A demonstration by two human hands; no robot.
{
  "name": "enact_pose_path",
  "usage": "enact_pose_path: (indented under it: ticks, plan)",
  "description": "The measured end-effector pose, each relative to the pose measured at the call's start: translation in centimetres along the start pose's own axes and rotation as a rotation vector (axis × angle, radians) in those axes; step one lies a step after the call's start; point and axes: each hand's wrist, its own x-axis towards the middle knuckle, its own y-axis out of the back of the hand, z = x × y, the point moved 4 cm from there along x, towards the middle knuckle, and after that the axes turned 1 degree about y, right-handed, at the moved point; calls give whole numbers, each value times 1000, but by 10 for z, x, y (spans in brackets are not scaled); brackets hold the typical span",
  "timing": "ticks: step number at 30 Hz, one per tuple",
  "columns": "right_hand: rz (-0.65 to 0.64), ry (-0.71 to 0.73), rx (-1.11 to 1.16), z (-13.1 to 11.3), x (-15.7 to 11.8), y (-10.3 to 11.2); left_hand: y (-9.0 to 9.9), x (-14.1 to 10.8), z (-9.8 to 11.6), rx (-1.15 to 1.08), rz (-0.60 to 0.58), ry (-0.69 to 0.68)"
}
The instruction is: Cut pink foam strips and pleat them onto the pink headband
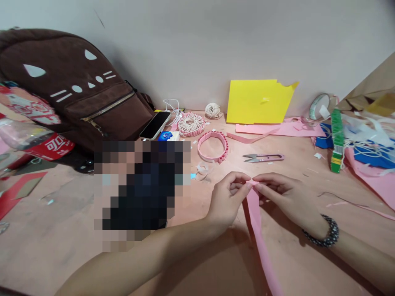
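Note:
A long pink strip (257, 230) hangs from my fingertips down past the bottom edge of the view. My left hand (228, 197) pinches its upper end between thumb and fingers. Close beside it, my right hand (279, 193) pinches the same end, which looks folded over. Beyond my hands lie thread snips (263, 158) with pink handles. A pink ring (203, 154) with small beads or curls on one side stands on the table, and behind it is a round pink piece wound with white cord (190, 124).
A brown backpack (101, 98), a cola bottle (46, 144) and a phone (155, 125) are at the left. Yellow paper (259, 102) leans on the wall. Tape (319, 106), a green packet (337, 139) and scraps lie right. A blurred block (142, 193) covers part of the left table.

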Motion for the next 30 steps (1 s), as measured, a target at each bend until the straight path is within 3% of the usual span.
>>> enact_pose_path:
  ticks: [10, 19, 22, 25, 27, 30]
  plan:
    - [38, 57, 39, -6, 2, -2, -2, 2, 0, -58, 3, 49]
    - [-1, 154, -150, -13, 0, 0, -1, 2, 5, 62, -1, -22]
    - [98, 308, -389, -22, 13, 20, 1, 2, 6, 137, 20, -42]
    - [183, 565, -843, -24, 35, 41, 1, 1, 7, 174, 12, -57]
    - [103, 573, -987, -13, 49, 49, 1, 1, 7, 167, -9, -49]
    - [38, 524, -1004, -3, 58, 52, 1, 0, 7, 166, -26, -42]
